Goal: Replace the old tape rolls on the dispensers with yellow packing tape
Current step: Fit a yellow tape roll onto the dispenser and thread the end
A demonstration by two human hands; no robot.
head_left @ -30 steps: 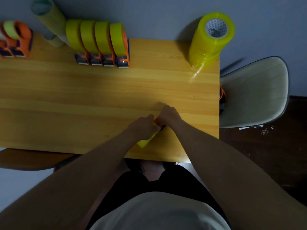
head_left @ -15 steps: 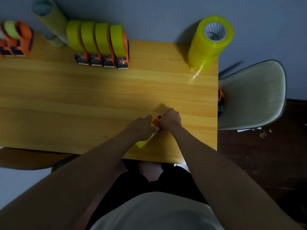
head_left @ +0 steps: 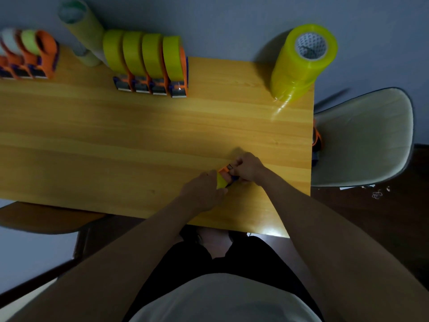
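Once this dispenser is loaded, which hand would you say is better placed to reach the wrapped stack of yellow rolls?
Probably the right hand. The wrapped stack stands at the table's far right corner, on that arm's side. The left hand grips the yellow roll on the dispenser and would have to cross over.

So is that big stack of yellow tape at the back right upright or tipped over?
Upright: the stack of yellow tape stands on end, core opening facing up.

Dim, soft-focus, wide-angle edge distortion

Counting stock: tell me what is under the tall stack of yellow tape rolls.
The stack stands on the wooden table, near its far right corner. Its base hides whatever lies beneath.
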